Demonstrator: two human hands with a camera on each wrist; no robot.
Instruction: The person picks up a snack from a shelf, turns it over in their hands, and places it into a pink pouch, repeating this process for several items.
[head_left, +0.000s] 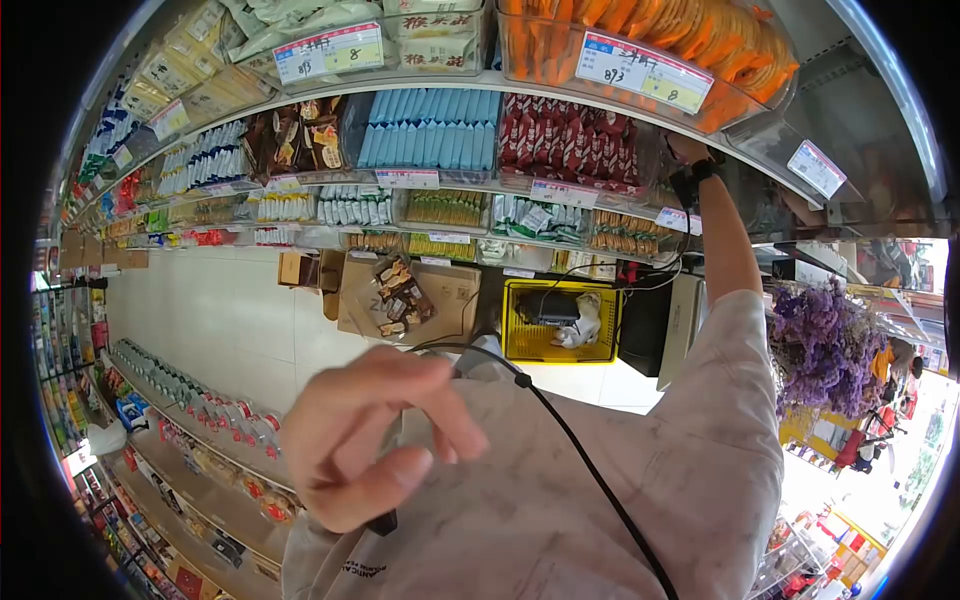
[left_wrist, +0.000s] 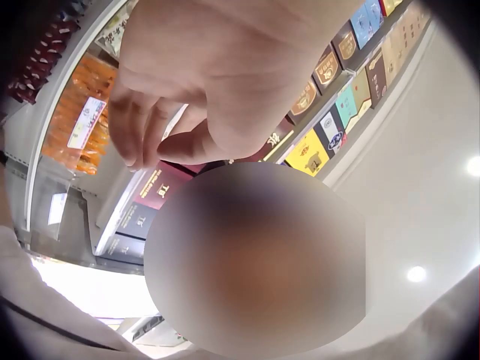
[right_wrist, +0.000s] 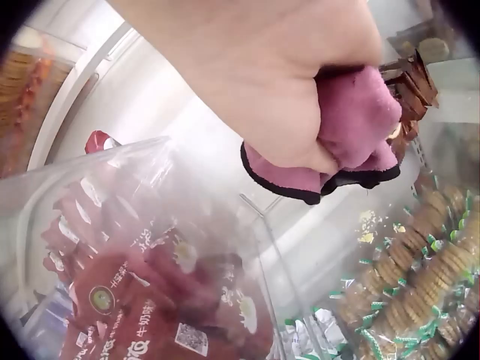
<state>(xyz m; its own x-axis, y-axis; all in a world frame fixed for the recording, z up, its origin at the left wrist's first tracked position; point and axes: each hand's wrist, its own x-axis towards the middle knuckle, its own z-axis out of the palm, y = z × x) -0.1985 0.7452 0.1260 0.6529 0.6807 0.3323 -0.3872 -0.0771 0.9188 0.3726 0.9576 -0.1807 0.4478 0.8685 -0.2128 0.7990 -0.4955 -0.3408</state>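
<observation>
In the right wrist view, my right hand [right_wrist: 262, 67] grips a bunched pink cloth [right_wrist: 360, 120] with black edging, above a shelf surface beside a clear bin of red packets [right_wrist: 120, 300]. The head view shows the right arm stretched up into the shelving, with the right hand [head_left: 688, 150] partly hidden under the upper shelf. My left hand [head_left: 370, 430] hangs in front of the chest, fingers loosely bent and holding nothing. Seen from the left wrist, the left hand [left_wrist: 217, 67] has its fingers drooping, touching nothing.
Green-edged biscuit packs [right_wrist: 412, 270] lie right of the red bin, with crumbs [right_wrist: 367, 226] near them. Overhead is a shelf edge [head_left: 450, 85] with price tags. A yellow basket [head_left: 512, 345] and a cardboard box [head_left: 455, 300] stand below. Purple flowers [head_left: 825, 350] are at the right.
</observation>
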